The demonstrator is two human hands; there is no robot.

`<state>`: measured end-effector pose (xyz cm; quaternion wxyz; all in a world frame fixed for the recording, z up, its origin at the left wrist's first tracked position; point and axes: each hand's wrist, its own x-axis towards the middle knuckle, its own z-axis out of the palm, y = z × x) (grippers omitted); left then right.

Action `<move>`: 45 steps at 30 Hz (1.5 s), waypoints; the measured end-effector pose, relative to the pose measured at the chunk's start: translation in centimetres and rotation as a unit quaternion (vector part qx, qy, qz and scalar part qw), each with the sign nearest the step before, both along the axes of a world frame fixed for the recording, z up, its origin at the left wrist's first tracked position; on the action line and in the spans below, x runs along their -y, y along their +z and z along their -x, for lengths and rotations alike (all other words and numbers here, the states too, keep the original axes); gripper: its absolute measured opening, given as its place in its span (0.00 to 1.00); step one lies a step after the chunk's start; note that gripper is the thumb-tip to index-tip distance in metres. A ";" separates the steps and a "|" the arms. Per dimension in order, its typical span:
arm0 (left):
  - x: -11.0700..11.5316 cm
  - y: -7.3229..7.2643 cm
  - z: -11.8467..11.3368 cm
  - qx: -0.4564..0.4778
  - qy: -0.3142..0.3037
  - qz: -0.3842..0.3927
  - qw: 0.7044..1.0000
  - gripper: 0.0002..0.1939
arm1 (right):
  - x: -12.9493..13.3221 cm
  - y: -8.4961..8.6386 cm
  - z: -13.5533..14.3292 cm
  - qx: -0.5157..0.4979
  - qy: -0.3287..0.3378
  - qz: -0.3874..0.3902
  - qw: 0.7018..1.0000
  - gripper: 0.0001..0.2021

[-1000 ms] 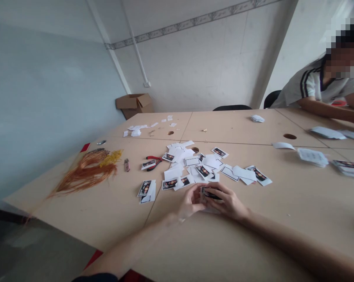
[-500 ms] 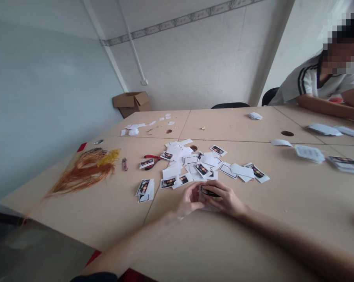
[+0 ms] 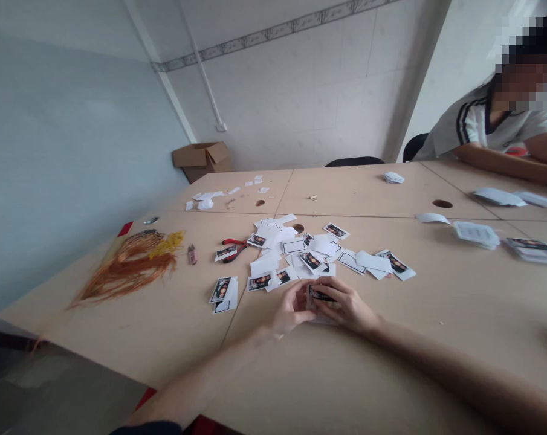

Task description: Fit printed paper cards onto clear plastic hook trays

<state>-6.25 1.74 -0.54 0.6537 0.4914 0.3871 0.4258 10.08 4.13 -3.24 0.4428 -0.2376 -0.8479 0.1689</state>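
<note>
Between my two hands, low over the table, is a stack of printed cards (image 3: 321, 294) with a dark picture on top. My left hand (image 3: 294, 308) closes on its left side, thumb toward me. From the right, my right hand (image 3: 348, 304) curls its fingers over the top and far edge. Its fingers cover much of the stack, so the number of cards is hidden. Just beyond my hands lies a loose heap of cards (image 3: 295, 246), some white side up, some picture side up. A small pair of cards (image 3: 223, 292) lies to the left of my hands.
Red-handled pliers (image 3: 235, 252) lie left of the heap, partly under a card. Further left are a small pink-handled tool (image 3: 192, 254) and a bundle of orange strands (image 3: 132, 266). Card stacks (image 3: 476, 234) stand at right, near a seated person (image 3: 504, 130). A carton (image 3: 203, 158) stands behind.
The view has shifted very slightly. My hands stay on the card stack in nearly the same pose, and the cards on the table have not moved.
</note>
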 end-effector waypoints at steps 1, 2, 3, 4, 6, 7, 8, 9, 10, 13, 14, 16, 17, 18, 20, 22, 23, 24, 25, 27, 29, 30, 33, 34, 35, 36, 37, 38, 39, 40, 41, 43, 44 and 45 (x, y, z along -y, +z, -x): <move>0.0 0.0 0.0 -0.001 -0.001 -0.004 1.000 0.29 | 0.0 0.0 0.0 0.001 0.000 0.000 1.000 0.13; 0.0 -0.1 0.0 -0.002 -0.002 -0.009 1.000 0.29 | 0.0 0.0 0.0 0.001 -0.002 -0.001 1.000 0.13; 0.0 -0.1 0.0 -0.002 -0.002 -0.011 1.000 0.29 | 0.0 0.0 0.0 0.000 -0.003 -0.003 1.000 0.14; 0.0 -0.1 0.0 -0.003 -0.002 -0.012 1.000 0.28 | 0.0 0.0 0.1 0.001 -0.002 -0.006 1.000 0.14; -0.1 -0.1 0.0 -0.006 0.001 -0.009 1.000 0.28 | 0.0 0.0 0.1 0.003 -0.003 -0.013 1.000 0.14; -0.1 0.0 0.0 -0.007 0.001 -0.006 1.000 0.28 | 0.0 0.0 0.1 0.005 -0.004 -0.015 1.000 0.15; -0.1 0.0 0.0 -0.006 0.002 -0.003 1.000 0.29 | 0.0 0.0 0.2 0.007 -0.005 -0.017 1.000 0.15; -0.1 0.0 -0.1 -0.005 0.001 -0.002 1.000 0.29 | 0.0 0.0 0.2 0.009 -0.007 -0.018 1.000 0.15; -0.1 0.0 -0.1 -0.002 -0.001 -0.002 1.000 0.29 | 0.0 0.0 0.2 0.012 -0.009 -0.018 1.000 0.15; -0.1 0.0 0.0 0.009 -0.007 0.000 1.000 0.29 | 0.0 -0.1 0.2 0.024 -0.011 -0.010 1.000 0.16; -0.1 -0.1 0.0 0.011 -0.007 0.000 1.000 0.29 | 0.0 -0.1 0.2 0.027 -0.012 -0.008 1.000 0.16; -0.1 -0.2 0.0 0.010 -0.004 0.002 1.000 0.29 | 0.0 -0.1 0.2 0.033 -0.011 -0.006 0.999 0.16; -0.1 -0.3 0.1 0.007 -0.002 0.003 1.000 0.30 | 0.0 -0.1 0.1 0.035 -0.010 -0.005 0.999 0.16; -0.1 -0.4 0.1 0.004 -0.001 0.003 1.000 0.30 | 0.0 -0.1 0.1 0.039 -0.008 -0.005 0.999 0.16; -0.2 -0.6 0.1 0.001 -0.006 0.002 1.000 0.29 | 0.0 0.0 0.1 0.044 -0.006 -0.005 0.999 0.16; -0.3 -0.9 0.2 0.005 -0.012 -0.004 1.000 0.28 | 0.0 0.0 0.1 0.045 -0.007 -0.003 0.999 0.16; -0.3 -1.0 0.2 0.007 -0.013 -0.009 1.000 0.28 | 0.0 0.1 0.1 0.044 -0.007 -0.001 0.999 0.16; -0.3 -1.1 0.2 0.008 -0.013 -0.012 1.000 0.27 | 0.1 0.1 0.1 0.042 -0.008 0.002 0.999 0.16; -0.3 -1.1 0.2 0.008 -0.013 -0.013 1.000 0.27 | 0.1 0.2 0.1 0.040 -0.008 0.005 0.999 0.17; -0.3 -1.0 0.1 0.003 -0.012 -0.012 1.000 0.28 | 0.2 0.3 0.2 0.037 -0.005 0.008 0.999 0.17; -0.2 -0.8 0.1 -0.003 -0.011 -0.003 1.000 0.28 | 0.2 0.4 0.1 0.035 -0.002 0.008 0.999 0.17; -0.2 -0.6 0.0 -0.005 -0.010 -0.001 1.000 0.28 | 0.2 0.4 0.1 0.034 -0.002 0.008 0.999 0.17; 0.1 0.0 -0.1 -0.010 0.000 0.000 1.000 0.29 | 0.2 0.3 0.1 0.031 -0.004 0.010 0.999 0.17; 0.1 0.2 -0.1 -0.014 0.004 0.000 1.000 0.29 | 0.2 0.3 0.1 0.031 -0.003 0.012 0.999 0.17; 0.2 0.3 0.0 -0.019 0.005 0.001 1.000 0.29 | 0.2 0.3 0.1 0.031 -0.001 0.015 0.999 0.17; 0.2 0.4 0.0 -0.023 0.004 0.004 1.000 0.29 | 0.1 0.2 0.1 0.031 0.000 0.018 0.999 0.17; 0.1 0.5 0.0 -0.026 -0.001 0.007 1.000 0.28 | 0.1 0.2 0.2 0.030 0.000 0.018 0.999 0.17; 0.1 0.4 0.1 -0.027 -0.007 0.008 1.000 0.27 | 0.1 0.1 0.2 0.029 -0.001 0.018 0.999 0.17; 0.0 0.3 0.2 -0.027 -0.010 0.006 1.000 0.25 | 0.1 0.1 0.2 0.027 -0.002 0.016 1.000 0.18; -0.1 0.2 0.2 -0.023 -0.011 0.002 1.000 0.23 | 0.2 0.0 0.2 0.025 -0.003 0.014 1.000 0.18; -0.2 0.0 0.2 -0.019 -0.010 -0.002 1.000 0.22 | 0.2 0.0 0.3 0.023 -0.004 0.012 1.000 0.18; -0.4 -0.3 0.3 -0.011 -0.005 -0.007 1.000 0.18 | 0.2 -0.2 0.3 0.020 -0.005 0.008 1.000 0.19; -0.5 -0.5 0.2 -0.009 -0.001 -0.009 1.000 0.16 | 0.2 -0.3 0.3 0.018 -0.005 0.005 1.000 0.19; -0.5 -0.6 0.2 -0.010 0.003 -0.011 1.000 0.15 | 0.2 -0.3 0.2 0.016 -0.006 0.003 1.000 0.19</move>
